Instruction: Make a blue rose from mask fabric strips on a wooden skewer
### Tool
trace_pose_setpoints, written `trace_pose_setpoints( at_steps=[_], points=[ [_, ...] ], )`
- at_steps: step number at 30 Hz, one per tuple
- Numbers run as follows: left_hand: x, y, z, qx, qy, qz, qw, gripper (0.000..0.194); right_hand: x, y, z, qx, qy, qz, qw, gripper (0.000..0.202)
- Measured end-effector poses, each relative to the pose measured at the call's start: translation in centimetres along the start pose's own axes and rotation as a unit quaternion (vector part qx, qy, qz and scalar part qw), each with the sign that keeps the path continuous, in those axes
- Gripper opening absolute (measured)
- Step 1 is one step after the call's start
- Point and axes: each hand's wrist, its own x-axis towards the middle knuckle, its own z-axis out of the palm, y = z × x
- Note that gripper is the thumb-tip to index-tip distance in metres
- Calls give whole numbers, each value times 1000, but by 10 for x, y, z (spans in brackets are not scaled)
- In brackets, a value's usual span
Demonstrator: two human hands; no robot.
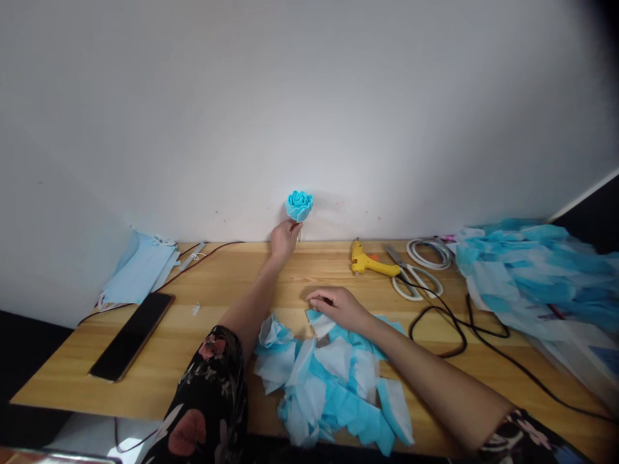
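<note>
Near the wall (309, 116), blue flower (299, 206) in close pinch of left hand (285, 238).

A flower (300, 207) is held above the tabletop's (62, 381) back edge, cut pieces (333, 394) near the front edge; masks (138, 267) occupy the back left corner, a phone (133, 336) before them; rightward lie a glue gun (371, 263) and scissors (407, 267).

Turquoise on the flower (300, 206) above my left hand (284, 240), blue and white in the scraps (334, 358) below my right hand (340, 307)! Yellow glue gun (368, 262) beyond it, white-handled scissors (394, 255) alongside. Black phone (133, 336) left of my left hand, tan grain on the table (227, 270), pink blooms on my black sleeves (191, 422).
</note>
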Motion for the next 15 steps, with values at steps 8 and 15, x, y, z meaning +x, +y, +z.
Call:
trace_pose_setpoints(
  at_steps=[8, 15],
  points=[
    [2, 3, -1, 6, -34, 4, 999, 21, 0, 1, 0, -1, 2, 5, 1000, 22],
    [4, 3, -2, -30, -67, 10, 997, 23, 0, 2, 0, -6, -1, -2, 1000, 23]
  ],
)
